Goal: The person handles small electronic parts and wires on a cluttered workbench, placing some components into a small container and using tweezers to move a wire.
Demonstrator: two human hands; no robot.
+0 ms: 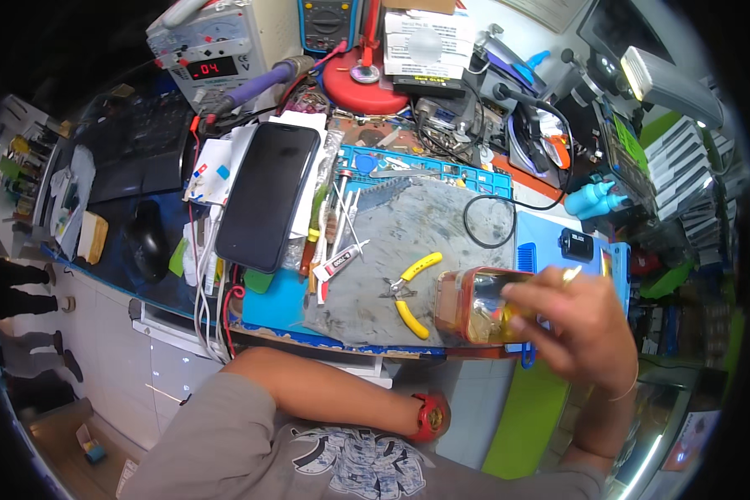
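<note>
My right hand (579, 321) reaches over a rectangular tin (452, 308) with reddish edges at the front right of the workbench. Its fingers are curled at the tin's open top, slightly blurred. Something yellow shows by the thumb, but I cannot make out whether it is gripped. Across my lap lies my left forearm, with a red watch (430, 417) at the wrist; the fingers of that hand are hidden. Left of the tin, yellow-handled cutting pliers (414, 321) rest with handles spread on a grey mat (358, 308). A small white glue tube (340, 260) lies farther left.
A large dark phone (268, 197) lies on papers at left, near a mouse (146, 239). Screwdrivers and tweezers lie beside the phone. Behind stand a power supply (211, 60), a multimeter (327, 27) and a red round base (365, 87). A black cable (490, 244) loops onto the mat.
</note>
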